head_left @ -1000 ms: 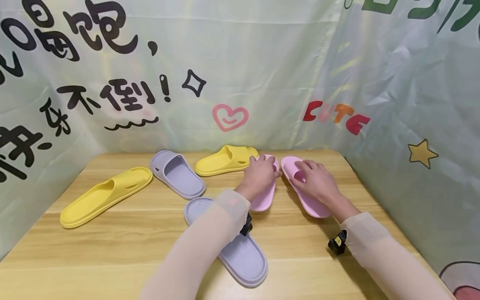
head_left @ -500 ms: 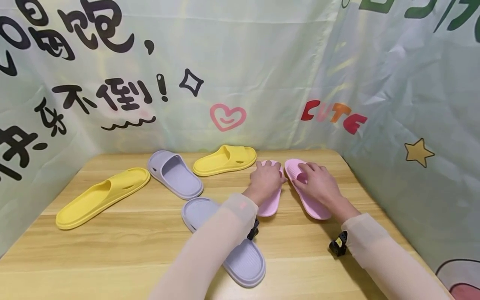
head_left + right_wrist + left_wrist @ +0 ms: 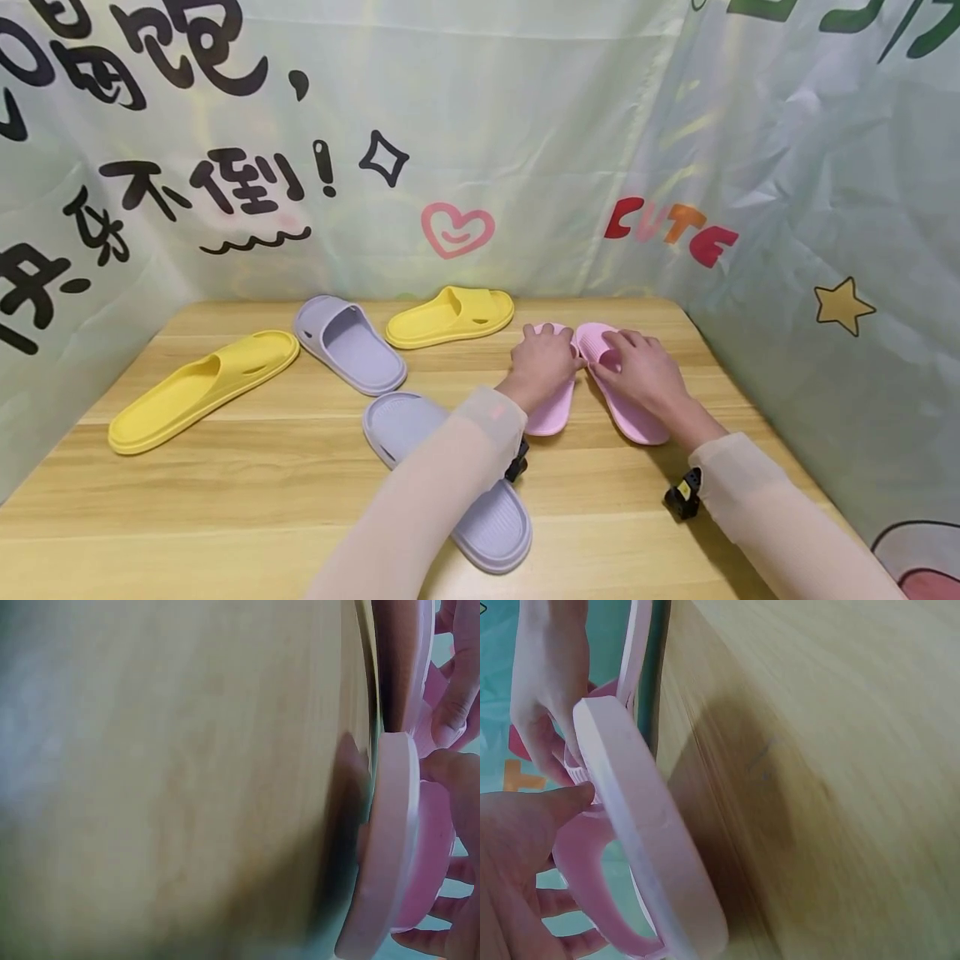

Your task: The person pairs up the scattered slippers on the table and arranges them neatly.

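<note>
Two pink slippers stand side by side at the right of the table. My left hand [image 3: 546,365] holds the left pink slipper [image 3: 553,417] from above, over its strap. In the left wrist view, the thumb of that hand [image 3: 514,870] rests at the slipper's [image 3: 649,825] edge and its fingers reach round the strap. My right hand [image 3: 643,373] grips the right pink slipper [image 3: 636,425] in the same way. The right wrist view has this hand's [image 3: 461,840] thumb and fingers about the strap, with the sole [image 3: 386,840] seen edge-on. Both hands partly cover the slippers.
A grey-purple slipper [image 3: 495,529] lies under my left forearm; another grey-purple slipper [image 3: 367,354] is behind it. One yellow slipper [image 3: 168,408] lies at the left, another yellow slipper [image 3: 423,327] at the back. Printed cloth [image 3: 525,125] walls the wooden table [image 3: 262,517].
My left hand has brought the left pink slipper rightward and a little nearer, narrowing the gap between the pair. The right pink slipper has shifted slightly right and nearer with my right hand.
</note>
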